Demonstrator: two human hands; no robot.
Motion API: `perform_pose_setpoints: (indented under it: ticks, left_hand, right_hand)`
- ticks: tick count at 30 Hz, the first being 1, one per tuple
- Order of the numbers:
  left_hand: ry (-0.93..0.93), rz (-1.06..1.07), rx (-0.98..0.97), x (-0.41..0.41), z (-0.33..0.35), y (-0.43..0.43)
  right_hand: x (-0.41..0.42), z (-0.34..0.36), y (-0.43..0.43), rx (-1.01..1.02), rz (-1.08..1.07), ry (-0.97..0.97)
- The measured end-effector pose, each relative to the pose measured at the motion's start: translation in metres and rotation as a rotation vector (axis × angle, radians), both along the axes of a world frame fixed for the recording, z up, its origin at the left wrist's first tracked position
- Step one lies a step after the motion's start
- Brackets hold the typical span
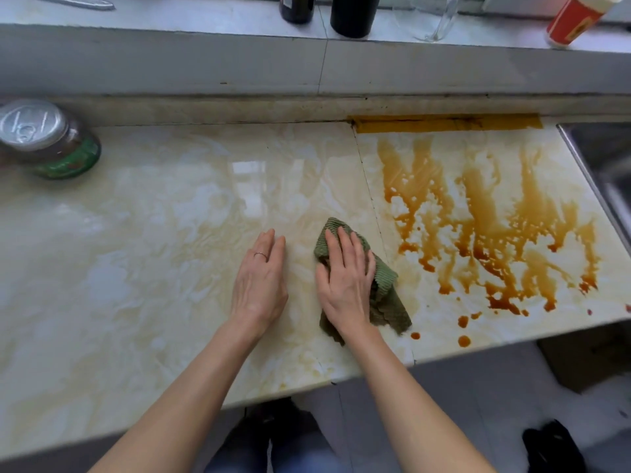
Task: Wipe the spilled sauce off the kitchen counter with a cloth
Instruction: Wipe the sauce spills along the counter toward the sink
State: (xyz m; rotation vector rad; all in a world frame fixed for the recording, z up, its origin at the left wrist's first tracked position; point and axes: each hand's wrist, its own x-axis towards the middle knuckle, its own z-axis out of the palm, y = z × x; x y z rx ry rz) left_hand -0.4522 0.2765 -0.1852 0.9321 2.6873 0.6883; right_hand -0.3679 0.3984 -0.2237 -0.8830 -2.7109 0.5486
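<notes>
1. While the right hand [345, 278] lies palm-down on the green cloth [389, 298], its fingers are straight and slightly spread. They press the fabric flat against the counter [136, 268] and do not curl round it.
2. The left hand [261, 278] rests flat on the bare counter just beside the cloth and does not touch it. Its fingers are extended and held together, gripping nothing. A thin ring [260, 255] shows on one finger.
3. The cloth is crumpled and ribbed. It lies near the front edge of the counter, with its right-hand edge at the seam between two slabs.
4. The spilled sauce [485, 227] is brown. It covers the slab to the right of the seam in long streaks running from back to front, with separate drops near the front edge. The nearest drops lie just beside the cloth's lower corner.
5. A faint yellowish film marks the slab under and around the hands.
6. A strip of brown tape [447, 122] runs along the back edge behind the spill.
7. A jar with a metal lid [51, 139] stands at the far left of the counter, well apart from the hands.
8. A sink [607, 172] borders the counter on the right.
9. Two dark bottles [355, 13] stand on the raised ledge behind.
</notes>
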Motion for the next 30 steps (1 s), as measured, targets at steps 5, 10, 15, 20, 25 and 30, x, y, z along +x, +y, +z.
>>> perform_pose_setpoints:
  ticks: [5,10,15,20,25,30]
  left_hand:
    - [-0.012,-0.024,0.01,0.004,0.0,-0.013]
    - [-0.001,-0.071,-0.036,0.008,-0.006,-0.023]
    - [-0.004,-0.075,-0.03,0.006,-0.008,-0.025]
    - [-0.055,-0.085,-0.039,0.002,-0.008,-0.026]
    - [-0.105,-0.076,-0.054,-0.001,-0.003,-0.025]
    - [-0.156,-0.008,0.002,-0.004,0.001,-0.018]
  right_hand:
    - [0.035,-0.001,-0.019,0.12,0.385,-0.06]
    - [0.041,-0.007,0.022,0.059,0.19,0.037]
    - [0.012,0.0,-0.02,-0.138,-0.139,0.196]
    - [0.034,-0.001,-0.067,-0.02,0.286,0.089]
    - [0.069,-0.003,-0.025,0.07,0.304,0.037]
    - [0.06,0.001,-0.031,-0.064,0.217,0.116]
